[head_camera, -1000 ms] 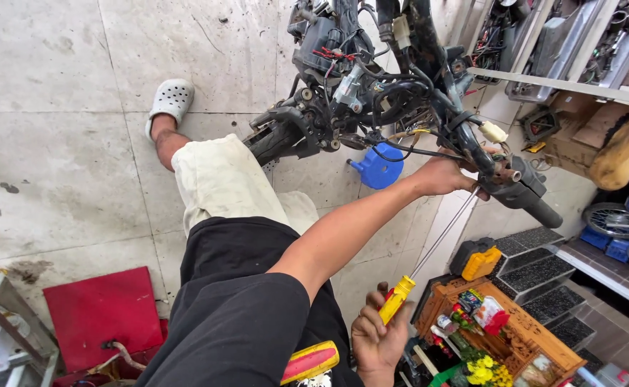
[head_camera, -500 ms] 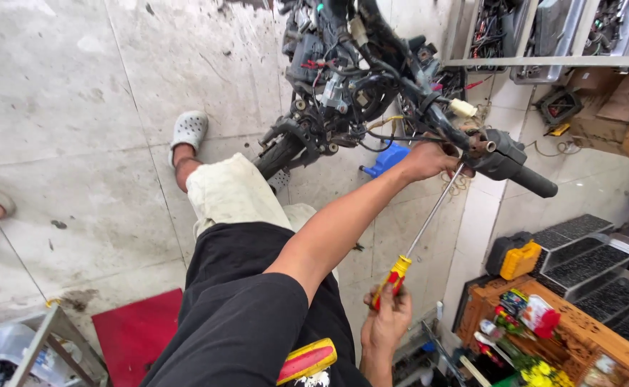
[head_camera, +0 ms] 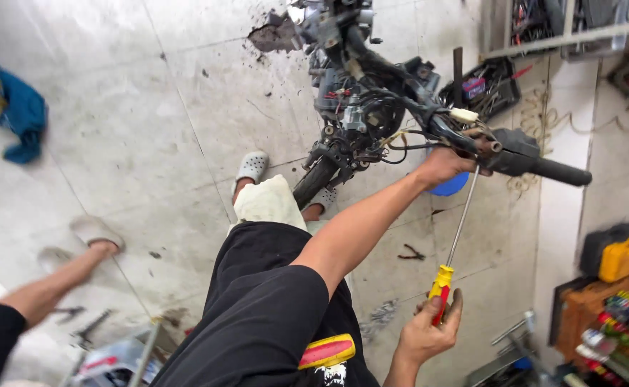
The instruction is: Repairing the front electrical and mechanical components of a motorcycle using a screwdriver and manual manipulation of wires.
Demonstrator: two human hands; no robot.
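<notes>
Pale tiled workshop floor, blue rag far left. Left hand grips the stripped motorcycle's handlebar, steadying it. Right hand, near right, fingers closed round the yellow-handled screwdriver, shaft angled up to the handlebar clamp.

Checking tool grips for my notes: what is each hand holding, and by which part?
The right hand holds a long screwdriver by its yellow-and-red handle. The left hand grips the motorcycle handlebar just inboard of the black grip.
</notes>
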